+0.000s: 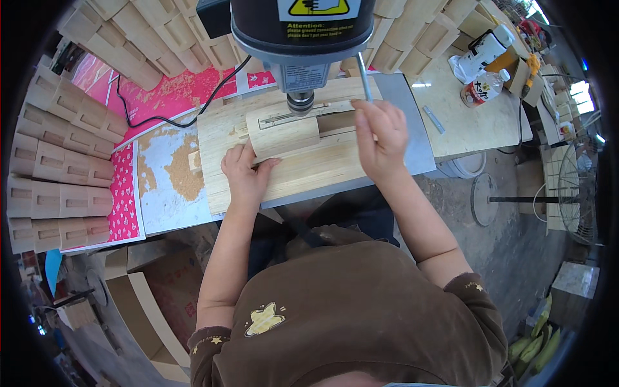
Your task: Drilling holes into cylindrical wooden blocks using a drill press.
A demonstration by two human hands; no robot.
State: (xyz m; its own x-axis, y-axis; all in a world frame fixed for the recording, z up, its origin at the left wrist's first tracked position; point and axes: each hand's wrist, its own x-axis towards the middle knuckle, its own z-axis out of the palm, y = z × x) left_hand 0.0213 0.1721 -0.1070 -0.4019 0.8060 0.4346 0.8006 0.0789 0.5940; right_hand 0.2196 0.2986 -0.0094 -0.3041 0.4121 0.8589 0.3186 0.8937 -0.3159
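A drill press (303,39) stands before me, its chuck (300,102) over a pale wooden block (280,134) with a rounded face. A narrow slot outline runs along the block's top; whether a drill bit touches it I cannot tell. My left hand (247,171) grips the block's near left corner, thumb along the near side. My right hand (385,137) is closed around the lower end of the press's metal feed lever (365,79). Under the block lies a flat wooden board (322,169) with a raised strip and a recess to the block's right.
Stacked slotted wooden blocks (61,155) line the left and back. A black cable (169,120) crosses the pink-covered table (187,87). Sawdust (184,174) lies at left. On the right bench (445,129) stand a plastic bottle (485,88) and a small metal piece (434,120).
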